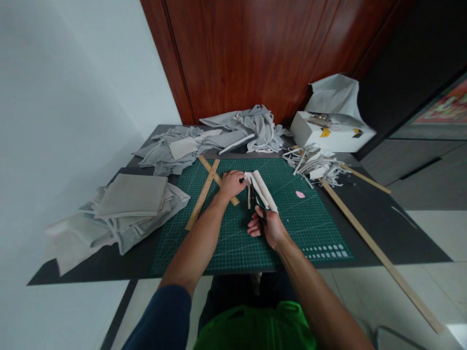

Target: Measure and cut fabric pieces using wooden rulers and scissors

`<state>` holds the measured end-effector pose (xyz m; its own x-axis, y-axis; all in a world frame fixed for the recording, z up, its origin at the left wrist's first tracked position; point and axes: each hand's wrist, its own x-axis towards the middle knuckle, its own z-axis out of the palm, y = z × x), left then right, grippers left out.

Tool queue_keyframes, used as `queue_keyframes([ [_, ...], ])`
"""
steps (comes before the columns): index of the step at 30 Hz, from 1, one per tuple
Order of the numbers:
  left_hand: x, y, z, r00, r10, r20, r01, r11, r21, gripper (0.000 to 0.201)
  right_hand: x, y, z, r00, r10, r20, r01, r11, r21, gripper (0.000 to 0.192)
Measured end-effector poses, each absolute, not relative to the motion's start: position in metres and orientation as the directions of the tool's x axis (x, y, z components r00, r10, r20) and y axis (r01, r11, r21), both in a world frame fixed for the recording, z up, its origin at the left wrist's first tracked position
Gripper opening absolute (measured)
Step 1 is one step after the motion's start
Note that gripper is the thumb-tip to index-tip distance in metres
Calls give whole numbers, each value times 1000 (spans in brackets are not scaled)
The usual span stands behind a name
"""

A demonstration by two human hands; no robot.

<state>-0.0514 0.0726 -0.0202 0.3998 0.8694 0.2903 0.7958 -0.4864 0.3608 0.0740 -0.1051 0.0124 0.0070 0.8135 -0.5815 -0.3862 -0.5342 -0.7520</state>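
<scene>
My right hand (268, 226) is closed round the handles of a pair of black scissors (253, 193), whose blades point away from me. Beside the blades lies a pale rolled piece of fabric (265, 190), with a narrow strip at its left side. At the far end of the fabric, the fingers of my left hand (233, 183) are closed on its edge; a small dark thing shows by the fingertips, too small to name. All of this is over a green cutting mat (226, 243). Two crossed wooden rulers (206, 192) lie left of my left hand.
Folded grey cloth (131, 197) is stacked at the left. Crumpled cloth (255, 126) lines the back. Cut strips (321, 165) pile at the right, near a white box (328, 133). A long wooden stick (379, 253) overhangs the front edge. A pink scrap (299, 194) lies on the mat.
</scene>
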Motion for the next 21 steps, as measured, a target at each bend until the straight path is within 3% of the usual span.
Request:
queue_keyframes([
  [21, -52, 75, -22, 398, 866, 303, 784, -493, 378, 26, 68, -92, 14, 27, 808, -588, -394, -532, -750, 25],
])
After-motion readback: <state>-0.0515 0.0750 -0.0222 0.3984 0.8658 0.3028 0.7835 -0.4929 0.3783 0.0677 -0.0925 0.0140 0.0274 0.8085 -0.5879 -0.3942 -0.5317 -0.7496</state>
